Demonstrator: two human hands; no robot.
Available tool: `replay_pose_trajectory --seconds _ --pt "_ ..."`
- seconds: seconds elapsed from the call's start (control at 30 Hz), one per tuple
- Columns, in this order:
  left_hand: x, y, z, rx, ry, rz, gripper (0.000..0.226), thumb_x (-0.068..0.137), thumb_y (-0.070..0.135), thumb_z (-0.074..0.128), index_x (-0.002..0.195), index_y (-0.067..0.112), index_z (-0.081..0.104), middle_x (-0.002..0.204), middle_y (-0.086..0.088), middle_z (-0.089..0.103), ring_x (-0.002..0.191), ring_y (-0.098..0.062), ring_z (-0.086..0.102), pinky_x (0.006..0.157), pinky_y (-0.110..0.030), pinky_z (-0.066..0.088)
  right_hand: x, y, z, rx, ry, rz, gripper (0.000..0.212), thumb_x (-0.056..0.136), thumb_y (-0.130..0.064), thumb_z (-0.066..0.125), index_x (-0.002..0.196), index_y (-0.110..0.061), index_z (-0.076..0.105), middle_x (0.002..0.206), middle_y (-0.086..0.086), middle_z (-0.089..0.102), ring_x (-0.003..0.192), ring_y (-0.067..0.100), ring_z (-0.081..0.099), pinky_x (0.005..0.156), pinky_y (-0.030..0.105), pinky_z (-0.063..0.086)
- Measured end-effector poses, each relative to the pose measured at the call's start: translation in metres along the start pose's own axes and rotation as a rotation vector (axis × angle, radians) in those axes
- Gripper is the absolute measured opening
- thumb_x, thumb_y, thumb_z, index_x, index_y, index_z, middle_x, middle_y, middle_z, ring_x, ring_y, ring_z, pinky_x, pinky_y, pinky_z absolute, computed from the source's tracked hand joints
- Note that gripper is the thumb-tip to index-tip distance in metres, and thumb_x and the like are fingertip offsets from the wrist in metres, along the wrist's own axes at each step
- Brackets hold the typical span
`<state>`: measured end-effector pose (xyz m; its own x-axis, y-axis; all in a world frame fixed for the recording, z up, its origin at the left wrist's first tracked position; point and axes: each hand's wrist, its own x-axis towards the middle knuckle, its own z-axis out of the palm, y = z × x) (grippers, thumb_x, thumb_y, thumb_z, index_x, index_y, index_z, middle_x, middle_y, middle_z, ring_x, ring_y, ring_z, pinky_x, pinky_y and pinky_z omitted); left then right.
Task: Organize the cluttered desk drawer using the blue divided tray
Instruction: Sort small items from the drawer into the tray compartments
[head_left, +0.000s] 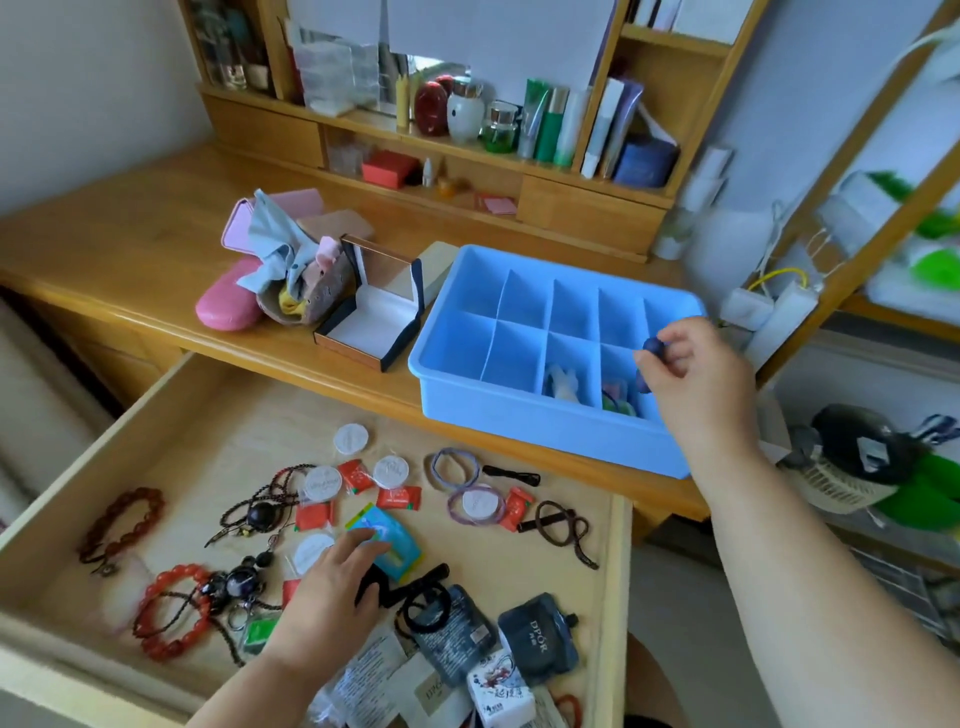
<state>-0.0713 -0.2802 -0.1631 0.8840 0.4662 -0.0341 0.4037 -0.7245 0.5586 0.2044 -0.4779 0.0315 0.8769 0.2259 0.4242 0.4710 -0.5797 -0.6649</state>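
Two hands: left hand flat in drawer, right hand pinching beads.

Light wood bench with a matching shelf hutch behind, pale walls, soft daylight everywhere.

I see a light wooden desk with a blue plastic divided tray on its near right edge. Just left of the tray lies an open dark hinged box with white lining, and further left a glossy pink oval case beside a heap of cloth and pouches. Below the desk, the pulled-out pale wooden drawer floor carries red bead bracelets, hair ties, red sachets and dark pouches
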Motion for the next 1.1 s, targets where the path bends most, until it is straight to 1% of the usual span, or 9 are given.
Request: replay_pose_trajectory --seconds 0.13,0.27,0.33,0.43,0.53,0.7,0.8,0.93,1.1 --pt "-0.001 -0.004 0.002 0.018 0.001 -0.001 0.043 0.081 0.01 0.061 0.123 0.02 0.061 0.131 0.005 0.052 0.114 -0.017 0.057 0.097 -0.027 0.045 0.017 0.005 0.021 -0.342 -0.237 -0.02 0.024 0.089 -0.032 0.062 0.096 -0.01 0.069 0.105 0.007 0.061 0.096 0.027 0.059 0.077 0.032 0.043" --pt "0.001 -0.003 0.002 0.034 -0.048 0.004 0.045 0.082 0.011 0.058 0.125 0.021 0.06 0.135 0.005 0.053 0.124 -0.017 0.05 0.107 -0.027 0.037 -0.011 0.0 0.01 -0.205 0.095 -0.401 0.014 0.089 -0.016 0.059 0.086 -0.007 0.069 0.095 0.008 0.063 0.09 0.024 0.057 0.076 0.03 0.041" --pt "-0.001 -0.001 0.003 0.112 -0.171 0.009 0.053 0.087 0.018 0.051 0.139 0.025 0.046 0.149 0.007 0.037 0.137 -0.015 0.035 0.115 -0.027 0.025 -0.049 -0.002 0.012 -0.157 0.08 -0.621 0.013 0.087 -0.014 0.056 0.084 -0.008 0.067 0.089 0.006 0.062 0.086 0.02 0.054 0.077 0.031 0.041" --pt "-0.005 0.006 0.003 0.206 -0.35 0.08 0.063 0.089 0.018 0.04 0.149 0.03 0.024 0.158 0.013 0.014 0.144 -0.01 0.015 0.12 -0.03 0.01 -0.121 0.013 0.035 -0.126 -0.306 -0.673 0.012 0.087 -0.018 0.056 0.087 -0.015 0.068 0.088 -0.003 0.064 0.083 0.015 0.059 0.076 0.03 0.047" --pt "-0.011 0.015 0.0 0.231 -0.451 0.196 0.061 0.089 0.012 0.035 0.146 0.033 0.031 0.157 0.017 0.012 0.144 -0.008 0.015 0.12 -0.033 0.007 -0.174 0.034 0.063 -0.181 -0.756 -0.341 0.028 0.09 -0.03 0.056 0.117 -0.029 0.064 0.119 -0.014 0.06 0.108 0.006 0.057 0.09 0.018 0.043" --pt "-0.019 0.018 -0.015 0.21 -0.512 0.177 0.054 0.088 0.016 0.044 0.139 0.034 0.045 0.152 0.011 0.032 0.144 -0.011 0.018 0.12 -0.036 0.008 -0.214 0.058 0.092 -0.364 -1.206 -0.298 0.073 0.08 -0.065 0.046 0.145 -0.048 0.017 0.159 -0.013 0.005 0.144 0.011 0.013 0.115 0.036 0.017" --pt "-0.023 0.003 -0.025 0.413 -0.51 0.078 0.055 0.086 0.036 0.056 0.138 0.038 0.04 0.159 0.005 0.008 0.147 -0.019 0.0 0.118 -0.05 0.001 -0.214 0.062 0.095 -0.494 -1.15 -0.339 0.077 0.078 -0.064 0.047 0.146 -0.047 0.015 0.157 -0.014 0.01 0.142 0.009 0.017 0.112 0.037 0.017" --pt "-0.022 -0.02 -0.04 0.384 -0.513 -0.163 0.085 0.08 0.049 0.066 0.149 0.031 0.019 0.159 0.004 -0.008 0.146 -0.022 0.003 0.115 -0.044 0.027 -0.2 0.065 0.096 -0.576 -0.941 -0.354 0.068 0.087 -0.056 0.05 0.146 -0.038 0.021 0.136 -0.012 0.038 0.126 0.012 0.038 0.104 0.03 0.029" --pt "-0.016 -0.035 -0.045 0.292 -0.326 -0.212 0.059 0.086 0.04 0.063 0.138 0.027 0.04 0.136 0.003 0.039 0.121 -0.018 0.044 0.099 -0.033 0.044 -0.189 0.061 0.096 -0.581 -0.846 -0.307 0.065 0.087 -0.047 0.056 0.143 -0.037 0.025 0.131 -0.009 0.043 0.122 0.015 0.042 0.104 0.03 0.03"
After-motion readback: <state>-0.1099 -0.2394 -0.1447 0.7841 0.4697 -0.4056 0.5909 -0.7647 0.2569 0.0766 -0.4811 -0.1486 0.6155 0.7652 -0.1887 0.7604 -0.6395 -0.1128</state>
